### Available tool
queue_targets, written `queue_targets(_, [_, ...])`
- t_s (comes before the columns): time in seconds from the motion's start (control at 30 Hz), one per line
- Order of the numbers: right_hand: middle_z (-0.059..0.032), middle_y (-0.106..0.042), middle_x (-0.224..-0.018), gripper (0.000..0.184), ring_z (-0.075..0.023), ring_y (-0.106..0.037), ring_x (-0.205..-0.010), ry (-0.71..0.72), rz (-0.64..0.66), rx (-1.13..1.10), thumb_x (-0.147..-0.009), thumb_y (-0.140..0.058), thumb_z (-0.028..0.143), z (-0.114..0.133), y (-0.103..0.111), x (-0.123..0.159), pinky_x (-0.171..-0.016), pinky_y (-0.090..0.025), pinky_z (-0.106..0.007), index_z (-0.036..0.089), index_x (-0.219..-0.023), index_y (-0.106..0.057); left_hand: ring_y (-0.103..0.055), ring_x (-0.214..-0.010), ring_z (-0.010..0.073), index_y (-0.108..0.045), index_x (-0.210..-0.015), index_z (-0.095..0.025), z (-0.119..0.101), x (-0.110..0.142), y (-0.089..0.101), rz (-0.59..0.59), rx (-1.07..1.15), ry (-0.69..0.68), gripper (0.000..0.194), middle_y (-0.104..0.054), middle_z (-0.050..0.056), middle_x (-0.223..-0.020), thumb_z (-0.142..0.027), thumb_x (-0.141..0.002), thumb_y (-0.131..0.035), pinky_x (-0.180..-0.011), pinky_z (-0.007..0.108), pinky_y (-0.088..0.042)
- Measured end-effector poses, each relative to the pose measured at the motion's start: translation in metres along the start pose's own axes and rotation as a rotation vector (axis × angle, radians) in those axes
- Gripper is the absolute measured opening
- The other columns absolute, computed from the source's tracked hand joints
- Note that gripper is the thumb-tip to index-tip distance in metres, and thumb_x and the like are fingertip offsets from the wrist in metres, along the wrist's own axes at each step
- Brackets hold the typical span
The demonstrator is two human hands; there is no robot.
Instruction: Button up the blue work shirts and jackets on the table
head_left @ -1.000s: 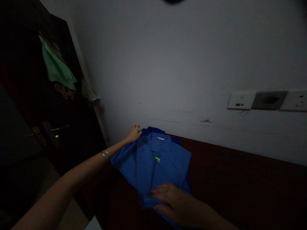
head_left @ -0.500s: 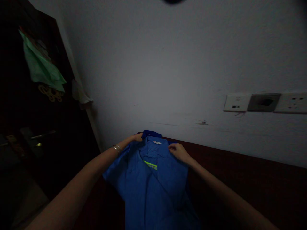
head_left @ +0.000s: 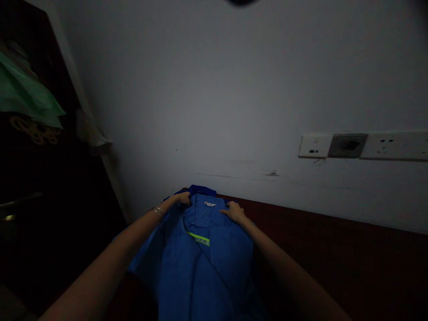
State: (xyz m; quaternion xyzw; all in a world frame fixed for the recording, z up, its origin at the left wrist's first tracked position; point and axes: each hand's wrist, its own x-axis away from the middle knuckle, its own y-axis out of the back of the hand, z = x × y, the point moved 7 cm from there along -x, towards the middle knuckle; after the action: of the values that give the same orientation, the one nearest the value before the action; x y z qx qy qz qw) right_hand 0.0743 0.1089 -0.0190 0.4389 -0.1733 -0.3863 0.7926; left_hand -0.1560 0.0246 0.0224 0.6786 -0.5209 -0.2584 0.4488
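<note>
A light blue work shirt (head_left: 207, 267) lies spread on a dark reddish-brown surface, its collar toward the wall. Inside the neck show a white label (head_left: 210, 204) and a yellow-green reflective strip (head_left: 199, 238). Beneath it, a darker blue garment (head_left: 203, 191) sticks out past the collar. My left hand (head_left: 183, 198), with a bracelet at the wrist, is closed on cloth at the left of the collar. At the collar's right side, my right hand (head_left: 235, 211) grips the shirt's edge between thumb and fingers. The shirt's lower part runs out of view.
The dark tabletop (head_left: 310, 232) stretches right along a scuffed white wall (head_left: 214, 98). Sockets and a switch panel (head_left: 347, 146) sit on that wall. At left stands a dark door (head_left: 43, 178) with a green cloth (head_left: 30, 91) hanging on it.
The view has turned slightly right, so everything sits further left. My right thumb and fingers have shifted at the collar and look more spread. My left hand keeps its place on the cloth.
</note>
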Motion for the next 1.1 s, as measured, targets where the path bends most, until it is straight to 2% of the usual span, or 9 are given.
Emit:
queue_targets(0.1, [-0.0125,-0.063,-0.105,0.038,-0.0242,-0.057,-0.099,0.022,0.015,-0.029,-0.071,-0.064,0.034,0.01,0.01,-0.005,-0.08,-0.041,-0.03,0.012,-0.102,-0.063,-0.055,-0.059,0.0149,-0.062,-0.062,-0.013,-0.003,0.009,0.019,0.056,-0.01,0.011,0.017,-0.058,-0.002,-0.054,-0.017,-0.047,-0.068,-0.058,0.022,-0.043])
queue_targets(0.2, [-0.0068,-0.068,-0.085,0.027,-0.0204,-0.062,-0.085,0.089,0.034,-0.076,-0.067,-0.067,0.029,0.027,0.035,-0.008,-0.071,-0.043,-0.023,0.012,-0.087,-0.069,-0.053,-0.057,0.0138,-0.062,-0.056,-0.014,-0.007,0.023,0.052,0.073,0.009,0.002,0.015,-0.056,-0.003,-0.049,-0.021,-0.046,-0.071,-0.058,0.022,-0.042])
queue_targets(0.37, [-0.0038,-0.067,-0.087,0.035,-0.0172,-0.061,-0.082,0.206,-0.052,-0.164,-0.065,-0.069,0.028,0.065,0.105,-0.011,-0.069,-0.044,-0.021,0.012,-0.096,-0.067,-0.056,-0.066,0.0136,-0.068,-0.076,-0.014,-0.028,0.06,0.122,0.023,0.099,-0.061,0.033,-0.064,-0.002,-0.063,-0.035,-0.051,-0.074,-0.066,0.022,-0.044])
queue_targets(0.53, [-0.0044,-0.065,-0.092,0.044,-0.0144,-0.059,-0.08,0.299,-0.197,-0.222,-0.063,-0.071,0.028,0.104,0.186,-0.006,-0.07,-0.044,-0.021,0.012,-0.103,-0.063,-0.059,-0.073,0.0151,-0.068,-0.091,-0.012,-0.078,0.099,0.188,-0.117,0.277,-0.246,0.043,-0.067,0.003,-0.078,-0.037,-0.057,-0.073,-0.074,0.028,-0.046])
queue_targets(0.7, [-0.0035,-0.065,-0.078,0.03,-0.014,-0.057,-0.072,0.35,-0.259,-0.248,-0.065,-0.069,0.028,0.134,0.258,0.014,-0.067,-0.044,-0.022,0.009,-0.089,-0.067,-0.059,-0.076,0.0155,-0.067,-0.094,-0.011,-0.124,0.121,0.235,-0.289,0.293,-0.347,0.041,-0.067,0.003,-0.081,-0.029,-0.058,-0.072,-0.077,0.03,-0.046])
queue_targets(0.8, [-0.0038,-0.062,-0.067,0.024,-0.0133,-0.054,-0.064,0.283,-0.159,-0.285,-0.063,-0.07,0.026,0.142,0.274,0.024,-0.063,-0.044,-0.026,0.008,-0.079,-0.067,-0.057,-0.072,0.0142,-0.067,-0.086,-0.009,-0.144,0.122,0.241,-0.328,0.178,-0.353,0.028,-0.064,0.0,-0.072,-0.014,-0.058,-0.064,-0.074,0.028,-0.045])
queue_targets(0.9, [-0.0039,-0.059,-0.065,0.015,-0.0113,-0.052,-0.062,0.249,-0.024,-0.361,-0.063,-0.068,0.018,0.145,0.27,0.031,-0.064,-0.046,-0.028,0.008,-0.073,-0.065,-0.055,-0.062,0.012,-0.067,-0.073,-0.008,-0.155,0.115,0.227,-0.276,0.082,-0.334,0.022,-0.06,-0.002,-0.061,-0.005,-0.055,-0.055,-0.068,0.025,-0.044])
queue_targets(1.0, [-0.0033,-0.059,-0.065,0.006,-0.0105,-0.052,-0.062,0.235,0.067,-0.388,-0.064,-0.065,0.012,0.143,0.257,0.036,-0.068,-0.048,-0.032,0.009,-0.069,-0.063,-0.053,-0.058,0.0116,-0.065,-0.066,-0.009,-0.158,0.111,0.2,-0.138,0.117,-0.316,0.021,-0.059,-0.002,-0.056,-0.001,-0.051,-0.052,-0.065,0.025,-0.044])
queue_targets(1.1, [-0.0023,-0.058,-0.064,0.008,-0.0108,-0.052,-0.064,0.213,0.068,-0.385,-0.063,-0.065,0.01,0.135,0.246,0.037,-0.071,-0.048,-0.034,0.01,-0.07,-0.062,-0.055,-0.059,0.0125,-0.065,-0.064,-0.009,-0.16,0.114,0.166,0.095,0.247,-0.279,0.021,-0.062,0.001,-0.059,0.001,-0.051,-0.052,-0.067,0.027,-0.044])
